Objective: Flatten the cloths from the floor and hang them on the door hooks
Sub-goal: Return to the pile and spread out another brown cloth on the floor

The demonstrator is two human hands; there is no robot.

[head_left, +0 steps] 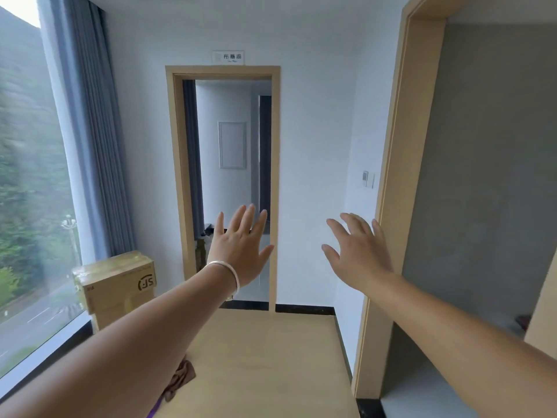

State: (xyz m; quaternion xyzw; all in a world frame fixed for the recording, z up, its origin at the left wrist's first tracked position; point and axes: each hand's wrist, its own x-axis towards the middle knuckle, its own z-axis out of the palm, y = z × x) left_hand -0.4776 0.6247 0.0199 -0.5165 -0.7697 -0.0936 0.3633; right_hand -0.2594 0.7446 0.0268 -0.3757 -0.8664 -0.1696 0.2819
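Note:
My left hand (pixel 241 248) is raised in front of me with fingers spread and straight, holding nothing; a silver bangle sits on its wrist. My right hand (pixel 358 254) is also up at the same height, fingers spread, empty. A crumpled brown cloth (pixel 180 380) lies on the wooden floor (pixel 271 366) low in the view, partly hidden under my left forearm. A sliver of purple cloth (pixel 154 411) shows at the bottom edge. No door hooks are visible.
An open doorway (pixel 232 188) with a wooden frame is straight ahead. A second wooden door frame (pixel 391 188) stands to the right, opening onto a grey room. Stacked cardboard boxes (pixel 116 285) sit by the large window (pixel 30 176) and grey curtain on the left.

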